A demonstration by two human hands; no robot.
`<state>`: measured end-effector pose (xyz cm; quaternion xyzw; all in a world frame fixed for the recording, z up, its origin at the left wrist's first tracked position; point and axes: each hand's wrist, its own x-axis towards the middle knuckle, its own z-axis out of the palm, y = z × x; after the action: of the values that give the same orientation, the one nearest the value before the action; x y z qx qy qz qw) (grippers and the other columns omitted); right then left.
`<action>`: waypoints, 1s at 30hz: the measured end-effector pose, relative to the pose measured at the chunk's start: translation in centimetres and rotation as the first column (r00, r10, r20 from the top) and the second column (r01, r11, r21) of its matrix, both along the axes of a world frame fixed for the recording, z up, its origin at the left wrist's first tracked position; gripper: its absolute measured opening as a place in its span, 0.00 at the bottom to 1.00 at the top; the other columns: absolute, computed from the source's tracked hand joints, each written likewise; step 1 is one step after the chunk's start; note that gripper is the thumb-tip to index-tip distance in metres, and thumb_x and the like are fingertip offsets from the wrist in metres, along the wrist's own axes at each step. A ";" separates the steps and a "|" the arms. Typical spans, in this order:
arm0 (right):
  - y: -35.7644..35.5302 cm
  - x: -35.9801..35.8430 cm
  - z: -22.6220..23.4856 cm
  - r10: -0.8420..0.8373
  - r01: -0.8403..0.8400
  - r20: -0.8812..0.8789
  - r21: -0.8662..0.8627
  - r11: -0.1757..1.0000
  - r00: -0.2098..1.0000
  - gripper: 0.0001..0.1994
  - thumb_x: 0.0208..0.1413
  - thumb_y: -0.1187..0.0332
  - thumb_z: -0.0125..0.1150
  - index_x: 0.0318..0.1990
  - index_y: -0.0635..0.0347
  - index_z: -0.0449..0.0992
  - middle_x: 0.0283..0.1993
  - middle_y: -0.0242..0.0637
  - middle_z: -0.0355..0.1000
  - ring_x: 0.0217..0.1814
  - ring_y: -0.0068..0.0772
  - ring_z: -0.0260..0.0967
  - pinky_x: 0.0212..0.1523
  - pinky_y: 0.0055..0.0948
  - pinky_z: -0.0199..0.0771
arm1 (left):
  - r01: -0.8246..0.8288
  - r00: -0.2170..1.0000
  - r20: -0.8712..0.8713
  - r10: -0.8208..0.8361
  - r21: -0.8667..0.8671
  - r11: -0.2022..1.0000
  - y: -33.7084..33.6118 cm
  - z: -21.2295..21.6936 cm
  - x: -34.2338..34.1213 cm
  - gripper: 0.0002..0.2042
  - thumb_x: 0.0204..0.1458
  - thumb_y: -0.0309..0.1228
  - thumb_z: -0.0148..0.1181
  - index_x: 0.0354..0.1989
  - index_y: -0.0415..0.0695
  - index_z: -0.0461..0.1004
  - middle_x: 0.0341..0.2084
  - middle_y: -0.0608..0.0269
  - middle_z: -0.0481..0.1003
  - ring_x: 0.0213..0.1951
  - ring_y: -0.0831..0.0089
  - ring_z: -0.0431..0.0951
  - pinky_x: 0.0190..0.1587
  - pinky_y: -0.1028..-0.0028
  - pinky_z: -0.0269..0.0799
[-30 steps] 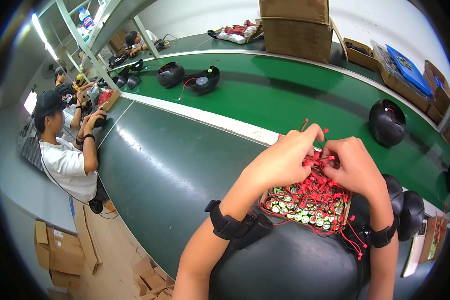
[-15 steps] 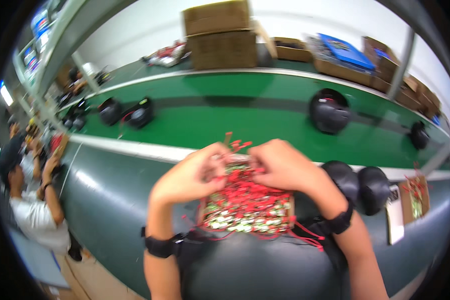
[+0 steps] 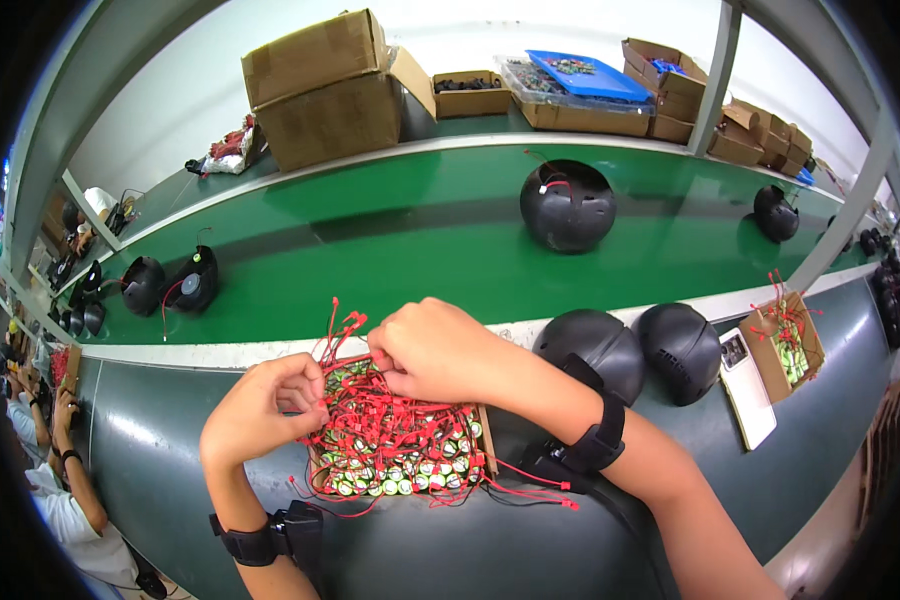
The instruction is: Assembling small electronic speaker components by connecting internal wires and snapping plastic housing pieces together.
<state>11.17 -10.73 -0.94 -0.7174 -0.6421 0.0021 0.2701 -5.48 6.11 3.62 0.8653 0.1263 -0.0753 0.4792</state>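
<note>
Both hands dig into the near box (image 3: 485,440) of green cells with red leads (image 3: 395,445) — the left hand (image 3: 265,410) pinches one lead, the right hand (image 3: 435,350) is curled over the tangle (grip hidden) — likely mid-untangling, so the next pull wants gentleness.

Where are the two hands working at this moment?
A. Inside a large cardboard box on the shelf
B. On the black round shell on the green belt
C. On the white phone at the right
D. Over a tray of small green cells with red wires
D: the left hand and right hand both pinch red wires above the tray of green cells.
</note>
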 end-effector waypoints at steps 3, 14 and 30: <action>0.0 0.3 0.4 0.038 -0.037 -0.029 0.038 0.999 0.999 0.06 0.40 0.70 0.63 0.25 0.63 0.75 0.24 0.43 0.74 0.28 0.46 0.74 0.32 0.40 0.74 | 0.020 1.000 -0.024 -0.020 -0.024 1.000 0.2 0.8 -0.1 0.10 0.46 0.16 0.58 0.37 0.39 0.69 0.23 0.69 0.74 0.30 0.84 0.75 0.36 0.80 0.71; -0.9 1.1 2.5 0.068 -0.108 -0.304 -0.118 0.987 0.950 0.04 0.39 0.72 0.65 0.24 0.62 0.77 0.25 0.42 0.75 0.30 0.43 0.75 0.33 0.37 0.74 | -0.002 0.960 0.280 -0.007 0.032 0.999 -2.1 0.4 1.2 0.19 0.41 0.13 0.62 0.43 0.38 0.67 0.29 0.62 0.76 0.30 0.80 0.75 0.33 0.80 0.70; -1.0 1.8 1.9 0.058 -0.104 -0.405 -0.091 0.990 0.912 0.05 0.50 0.74 0.60 0.29 0.64 0.70 0.23 0.39 0.72 0.26 0.32 0.71 0.29 0.32 0.68 | -0.125 0.929 0.370 0.018 0.267 0.956 -3.8 1.2 1.8 0.14 0.38 0.15 0.65 0.35 0.38 0.72 0.24 0.67 0.77 0.28 0.82 0.75 0.34 0.78 0.68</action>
<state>13.02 -11.71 0.96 -0.6883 -0.6012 0.1958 0.3556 -3.69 2.30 4.80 0.9190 0.0767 0.1226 0.3669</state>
